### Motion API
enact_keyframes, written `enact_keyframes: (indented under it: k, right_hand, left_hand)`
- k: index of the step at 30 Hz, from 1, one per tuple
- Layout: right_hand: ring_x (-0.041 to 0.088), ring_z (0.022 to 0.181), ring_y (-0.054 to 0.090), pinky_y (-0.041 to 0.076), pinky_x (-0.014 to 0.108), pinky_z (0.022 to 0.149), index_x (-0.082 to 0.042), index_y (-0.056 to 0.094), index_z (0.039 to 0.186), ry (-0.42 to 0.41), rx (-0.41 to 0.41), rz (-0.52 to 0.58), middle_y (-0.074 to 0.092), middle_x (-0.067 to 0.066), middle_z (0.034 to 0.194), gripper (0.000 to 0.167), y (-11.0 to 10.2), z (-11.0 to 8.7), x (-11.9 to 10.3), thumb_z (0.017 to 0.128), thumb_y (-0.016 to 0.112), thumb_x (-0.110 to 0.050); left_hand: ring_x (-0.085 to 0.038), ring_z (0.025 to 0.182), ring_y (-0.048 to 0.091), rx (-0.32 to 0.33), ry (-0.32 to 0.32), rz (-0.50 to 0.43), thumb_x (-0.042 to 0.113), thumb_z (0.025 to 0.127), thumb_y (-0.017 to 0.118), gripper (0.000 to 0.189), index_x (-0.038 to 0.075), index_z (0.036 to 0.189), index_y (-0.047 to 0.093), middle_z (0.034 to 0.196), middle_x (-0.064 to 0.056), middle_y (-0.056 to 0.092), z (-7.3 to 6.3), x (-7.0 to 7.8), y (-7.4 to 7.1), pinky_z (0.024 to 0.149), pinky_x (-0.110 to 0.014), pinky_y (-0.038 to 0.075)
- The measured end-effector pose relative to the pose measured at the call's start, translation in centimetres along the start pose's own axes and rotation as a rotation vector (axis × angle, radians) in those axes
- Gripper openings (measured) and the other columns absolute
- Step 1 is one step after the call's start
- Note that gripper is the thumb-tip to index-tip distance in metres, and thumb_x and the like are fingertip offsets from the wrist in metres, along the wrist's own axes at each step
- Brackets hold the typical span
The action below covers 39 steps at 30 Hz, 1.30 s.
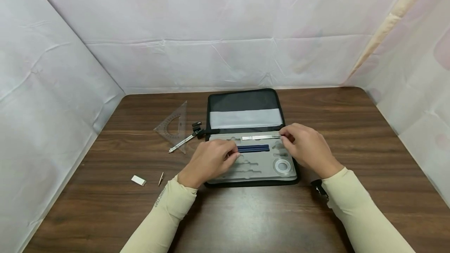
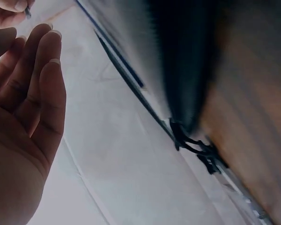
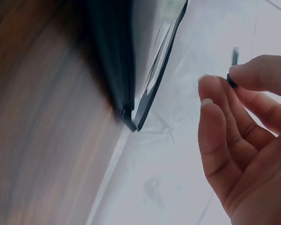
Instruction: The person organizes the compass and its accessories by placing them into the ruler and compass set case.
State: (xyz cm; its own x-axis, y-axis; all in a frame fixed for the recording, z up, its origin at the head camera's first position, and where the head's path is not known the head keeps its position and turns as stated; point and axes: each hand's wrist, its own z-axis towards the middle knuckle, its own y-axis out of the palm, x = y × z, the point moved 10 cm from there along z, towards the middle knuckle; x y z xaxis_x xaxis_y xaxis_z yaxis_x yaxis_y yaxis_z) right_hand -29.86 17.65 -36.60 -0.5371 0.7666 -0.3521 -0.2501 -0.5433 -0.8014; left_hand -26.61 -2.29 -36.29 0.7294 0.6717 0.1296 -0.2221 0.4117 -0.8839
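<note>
My right hand (image 1: 307,145) pinches a slim silver tool (image 1: 258,137) by its right end, over the upper part of the grey tray of an open zip case (image 1: 286,182). In the right wrist view a dark piece (image 3: 232,80) of the held tool shows between thumb and fingers; its exact kind I cannot tell. My left hand (image 1: 211,159) hovers over the tray's left side, fingers loosely bent, fingertips close to the left end of the dark blue pencils (image 1: 254,148). No object shows in the left hand. A clear round container with a white ring (image 1: 282,166) sits in the tray's lower right.
Left of the case lie a clear set square (image 1: 163,128) and a compass (image 1: 184,141) with a black attachment reaching the case edge. Nearer me are a white eraser (image 1: 138,180) and a small brass-coloured piece (image 1: 161,179). The case lid (image 1: 242,101) lies back toward the white curtain.
</note>
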Motion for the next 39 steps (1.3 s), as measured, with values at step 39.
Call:
enact_keyframes:
  k: [39]
  right_hand:
    - [0.009,0.065,0.051,0.046,0.033,0.057,-0.021,0.072,0.081,0.038,-0.398,-0.046,0.059,-0.01,0.074,0.013,3.5,-1.3,0.5,0.089,0.073,-0.011]
  left_hand:
    - [-0.001,0.056,0.046,-0.082,-0.102,0.038,0.027,0.095,0.069,0.011,0.026,0.084,0.068,0.07,0.018,0.055,-1.6,-2.5,0.0,0.047,-0.023,0.038]
